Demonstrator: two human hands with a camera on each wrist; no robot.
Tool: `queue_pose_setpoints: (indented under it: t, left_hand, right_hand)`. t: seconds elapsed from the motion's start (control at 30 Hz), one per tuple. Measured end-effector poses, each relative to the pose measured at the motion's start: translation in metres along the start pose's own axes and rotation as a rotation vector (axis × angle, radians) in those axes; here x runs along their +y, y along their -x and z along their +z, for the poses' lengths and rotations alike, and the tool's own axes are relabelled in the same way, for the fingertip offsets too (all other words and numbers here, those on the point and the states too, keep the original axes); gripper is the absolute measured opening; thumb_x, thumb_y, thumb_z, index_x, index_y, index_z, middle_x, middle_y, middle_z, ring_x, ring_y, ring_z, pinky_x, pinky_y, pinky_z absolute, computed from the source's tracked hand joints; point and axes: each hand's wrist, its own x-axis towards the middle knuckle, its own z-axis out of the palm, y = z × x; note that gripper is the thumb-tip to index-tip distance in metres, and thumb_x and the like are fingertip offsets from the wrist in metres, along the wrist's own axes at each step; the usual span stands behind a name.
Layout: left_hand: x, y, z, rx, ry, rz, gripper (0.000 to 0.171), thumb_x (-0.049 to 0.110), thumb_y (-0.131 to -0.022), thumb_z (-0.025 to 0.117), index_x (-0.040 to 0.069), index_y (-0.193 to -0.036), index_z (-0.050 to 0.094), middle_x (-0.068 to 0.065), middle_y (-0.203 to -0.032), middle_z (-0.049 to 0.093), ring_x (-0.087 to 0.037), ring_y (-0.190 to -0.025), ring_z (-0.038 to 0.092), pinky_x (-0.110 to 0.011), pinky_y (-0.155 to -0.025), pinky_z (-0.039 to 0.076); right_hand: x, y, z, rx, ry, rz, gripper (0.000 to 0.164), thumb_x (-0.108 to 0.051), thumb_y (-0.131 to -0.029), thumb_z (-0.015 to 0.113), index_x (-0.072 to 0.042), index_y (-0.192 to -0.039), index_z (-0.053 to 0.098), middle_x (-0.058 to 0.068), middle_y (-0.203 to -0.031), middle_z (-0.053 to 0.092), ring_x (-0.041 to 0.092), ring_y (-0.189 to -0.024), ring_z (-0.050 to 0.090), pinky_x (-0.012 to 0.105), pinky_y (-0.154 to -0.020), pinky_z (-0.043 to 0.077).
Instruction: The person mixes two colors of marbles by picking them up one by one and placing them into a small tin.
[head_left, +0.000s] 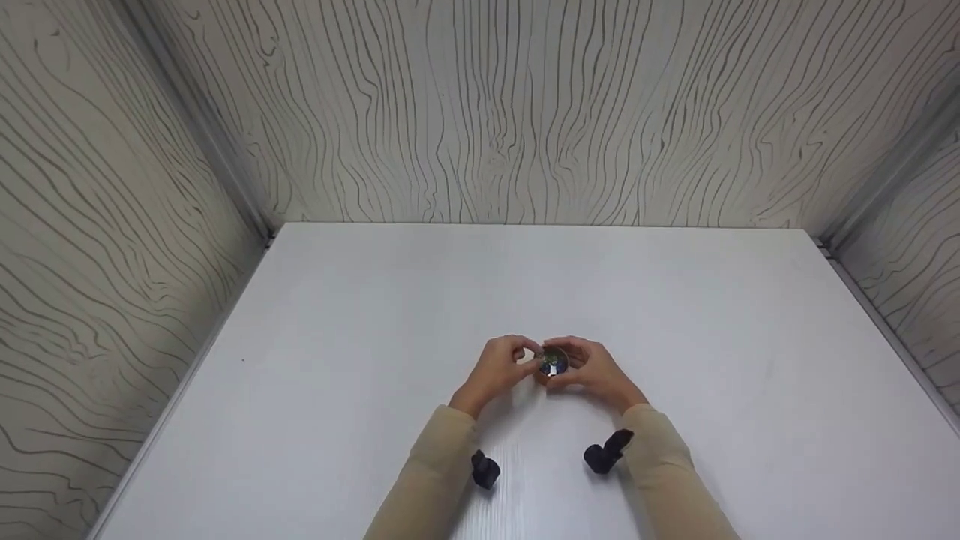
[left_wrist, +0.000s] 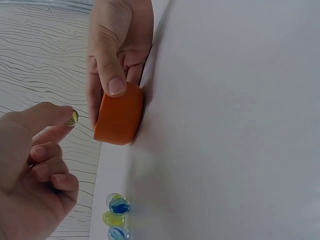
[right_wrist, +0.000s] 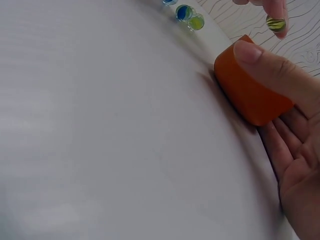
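Observation:
A small orange bowl [left_wrist: 119, 120] stands on the white table. My right hand [head_left: 596, 369] grips it from the right, with the thumb against its outer wall in both wrist views. Inside, shiny blue and green colours show in the head view, too small to tell apart. My left hand [head_left: 501, 367] pinches a yellow-green glass marble [left_wrist: 74, 118] between thumb and index finger, just off the bowl's left side. On the table lie several loose glass marbles, among them a blue one [left_wrist: 119, 206], a yellow one [left_wrist: 113, 219] and a pale blue-striped one [left_wrist: 118, 233].
The white table [head_left: 360, 300] runs back to a wood-grain patterned wall [head_left: 495, 112]. Similar panels flank it on the left and right. Dark wrist cameras, a left one [head_left: 485, 471] and a right one [head_left: 604, 453], stick out from the sleeves above the table.

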Motion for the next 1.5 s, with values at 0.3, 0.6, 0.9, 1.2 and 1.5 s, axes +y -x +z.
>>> queue_pose_setpoints:
  t: [0.3,0.6,0.9,1.2,1.5]
  left_hand:
    - [0.000,-0.004,0.005,-0.005,-0.053,0.050,0.016,0.007,-0.086,0.068,0.004,-0.101,0.072,-0.012,-0.104,0.072,-0.017,-0.091,0.060,-0.029,-0.082,0.051]
    - [-0.001,-0.006,0.007,-0.013,-0.079,0.023,0.017,0.009,-0.087,0.067,0.005,-0.103,0.072,-0.011,-0.106,0.072,-0.016,-0.091,0.061,-0.029,-0.083,0.051]
    - [-0.001,0.000,0.002,-0.018,-0.085,0.075,0.016,0.007,-0.088,0.066,0.004,-0.102,0.072,-0.011,-0.103,0.072,-0.014,-0.088,0.060,-0.027,-0.081,0.052]
    - [-0.008,0.000,-0.002,0.000,-0.056,0.050,0.016,0.008,-0.088,0.067,0.003,-0.103,0.072,-0.014,-0.100,0.071,-0.020,-0.089,0.061,-0.026,-0.077,0.048]
    - [-0.008,0.002,-0.007,0.019,-0.058,0.049,0.015,0.010,-0.088,0.067,0.005,-0.102,0.072,-0.010,-0.087,0.065,-0.013,-0.079,0.048,-0.021,-0.070,0.039]
  right_hand:
    - [0.000,0.001,0.000,0.022,-0.005,0.007,0.065,-0.014,-0.071,0.084,-0.002,-0.129,0.057,0.019,-0.135,0.058,0.033,-0.132,0.051,0.034,-0.110,0.041]
    - [0.000,-0.001,0.001,0.032,-0.011,-0.001,0.064,-0.012,-0.072,0.083,-0.002,-0.129,0.057,0.018,-0.133,0.059,0.022,-0.127,0.057,0.025,-0.106,0.044]
    - [0.000,-0.001,0.004,0.032,-0.039,0.002,0.064,-0.012,-0.071,0.083,0.000,-0.129,0.057,0.021,-0.135,0.057,0.035,-0.132,0.050,0.037,-0.112,0.040]
    - [0.000,0.001,0.006,0.041,-0.024,0.001,0.064,-0.013,-0.071,0.083,0.000,-0.128,0.057,0.021,-0.134,0.058,0.034,-0.130,0.052,0.036,-0.111,0.040]
    - [0.002,0.001,0.005,0.050,-0.010,-0.014,0.064,-0.014,-0.070,0.084,-0.001,-0.127,0.058,0.021,-0.132,0.059,0.036,-0.128,0.054,0.044,-0.110,0.040]
